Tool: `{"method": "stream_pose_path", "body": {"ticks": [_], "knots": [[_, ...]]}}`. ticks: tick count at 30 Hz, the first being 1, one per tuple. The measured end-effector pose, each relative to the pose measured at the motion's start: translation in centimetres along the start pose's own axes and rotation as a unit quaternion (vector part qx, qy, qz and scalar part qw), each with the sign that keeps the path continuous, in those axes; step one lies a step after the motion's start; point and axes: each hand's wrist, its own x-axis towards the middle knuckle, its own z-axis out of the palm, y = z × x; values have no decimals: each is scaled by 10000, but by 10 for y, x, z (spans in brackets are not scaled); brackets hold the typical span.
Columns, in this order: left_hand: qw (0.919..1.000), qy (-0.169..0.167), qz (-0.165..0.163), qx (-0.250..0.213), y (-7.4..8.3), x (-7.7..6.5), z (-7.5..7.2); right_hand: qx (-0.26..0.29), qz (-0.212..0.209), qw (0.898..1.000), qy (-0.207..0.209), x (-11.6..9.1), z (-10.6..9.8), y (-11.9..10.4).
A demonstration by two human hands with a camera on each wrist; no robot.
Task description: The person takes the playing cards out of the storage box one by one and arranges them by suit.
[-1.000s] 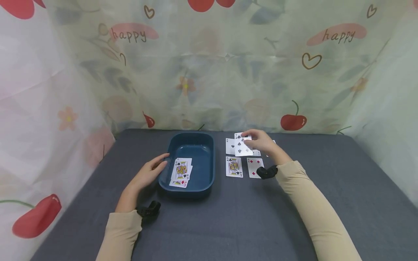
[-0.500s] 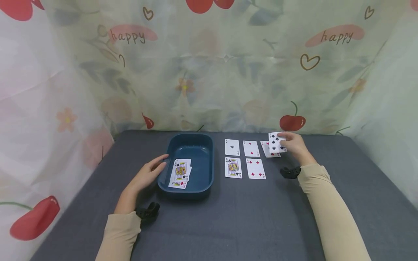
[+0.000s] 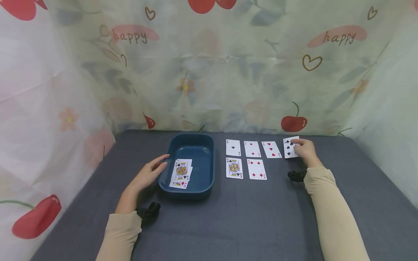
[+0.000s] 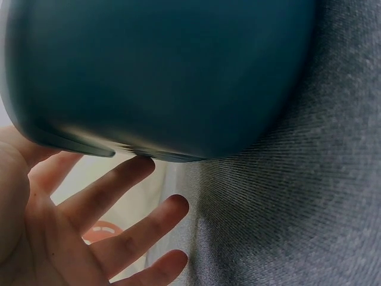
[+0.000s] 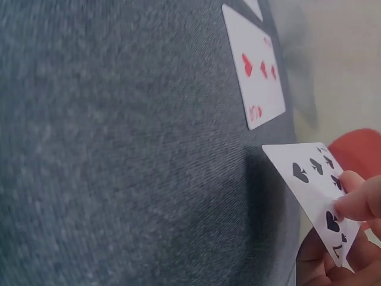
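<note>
My right hand (image 3: 306,150) pinches a seven of spades (image 5: 315,185) between thumb and fingers, face up. In the right wrist view the card is tilted, with a shadow on the cloth beneath it. It is just right of the three of hearts (image 3: 271,149). My left hand (image 3: 148,173) touches the left side of a dark blue tub (image 3: 209,181) with its fingers spread and fairly straight, as the left wrist view shows. Inside the tub a king of spades (image 3: 181,169) overlaps another card with a red diamond (image 3: 179,185).
To the left of the three of hearts lie a two of diamonds (image 3: 253,149) and an ace of clubs (image 3: 233,148). Nearer me are a king of clubs (image 3: 234,168) and a four of diamonds (image 3: 257,169). A printed curtain (image 3: 225,98) hangs behind the grey tabletop (image 3: 228,224).
My right hand has carried the seven of spades rightward, over the two of diamonds and three of hearts, to beyond the row's right end. My left hand has stayed at the tub.
</note>
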Motion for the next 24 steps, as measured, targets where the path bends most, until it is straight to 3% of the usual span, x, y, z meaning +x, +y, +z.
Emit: {"method": "stream_pose_path", "body": {"ticks": [5,13,24], "knots": [[10000,20,17,3,0,0,0,-176,-108,9998,-80,0,0,4],[10000,17,25,-2,-1,1,0,-972,-343,9943,281,6,3,16],[10000,4,-63,-28,0,0,0,-1165,-259,9921,380,8,4,20]]}}
